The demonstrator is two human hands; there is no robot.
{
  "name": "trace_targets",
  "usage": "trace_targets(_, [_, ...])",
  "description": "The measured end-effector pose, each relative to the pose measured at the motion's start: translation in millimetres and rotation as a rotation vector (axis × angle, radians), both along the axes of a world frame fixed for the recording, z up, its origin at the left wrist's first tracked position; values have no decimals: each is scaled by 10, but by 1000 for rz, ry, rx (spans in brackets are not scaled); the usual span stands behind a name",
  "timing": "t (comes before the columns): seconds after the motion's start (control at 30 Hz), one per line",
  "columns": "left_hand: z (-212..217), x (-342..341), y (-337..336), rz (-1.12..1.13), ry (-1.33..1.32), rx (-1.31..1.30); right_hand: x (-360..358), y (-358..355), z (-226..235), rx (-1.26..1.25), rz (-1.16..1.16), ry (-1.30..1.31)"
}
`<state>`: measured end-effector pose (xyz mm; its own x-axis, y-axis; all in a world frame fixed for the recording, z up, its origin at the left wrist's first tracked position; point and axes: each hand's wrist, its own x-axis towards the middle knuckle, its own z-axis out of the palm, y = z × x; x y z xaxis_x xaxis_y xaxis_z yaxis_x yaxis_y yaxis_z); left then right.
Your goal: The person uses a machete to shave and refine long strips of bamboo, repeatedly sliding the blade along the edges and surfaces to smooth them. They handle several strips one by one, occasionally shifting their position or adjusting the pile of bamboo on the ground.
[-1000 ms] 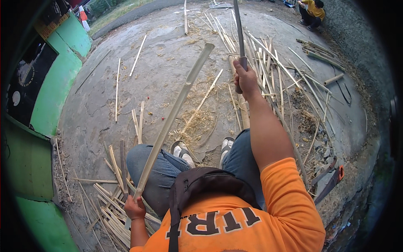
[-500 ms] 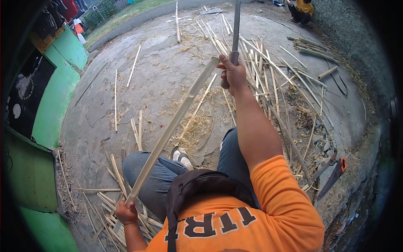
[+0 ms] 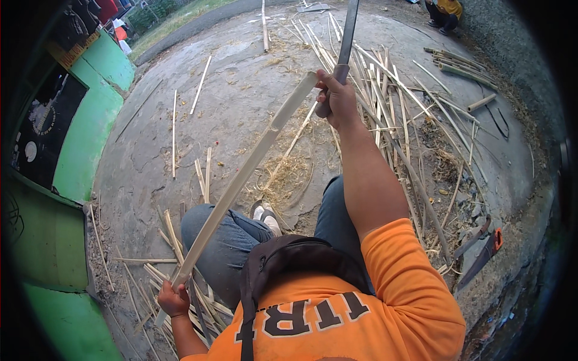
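With the right hand clenching the long blade at upper centre and the left hand gripping the bamboo strip, a glancing stroke could slip toward the knees.

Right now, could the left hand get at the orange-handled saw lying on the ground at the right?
Probably not: the left hand grips the long bamboo strip low on the left, while the saw lies beyond the right arm.

Soft daylight, sharp, fisheye-bent edges

You see split bamboo strips scattered upper right, a green wall at left, a handsaw lower right.
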<state>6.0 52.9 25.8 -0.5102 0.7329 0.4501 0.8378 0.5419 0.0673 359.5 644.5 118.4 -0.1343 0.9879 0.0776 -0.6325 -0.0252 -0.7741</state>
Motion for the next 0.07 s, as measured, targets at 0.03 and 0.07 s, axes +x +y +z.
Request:
trace_targets(0.03, [6, -1, 18, 5, 10, -4, 9, 52, -32, 15, 18, 3])
trace_targets(0.07, [24, 7, 38, 13, 21, -9, 14, 83, -57, 26, 15, 5])
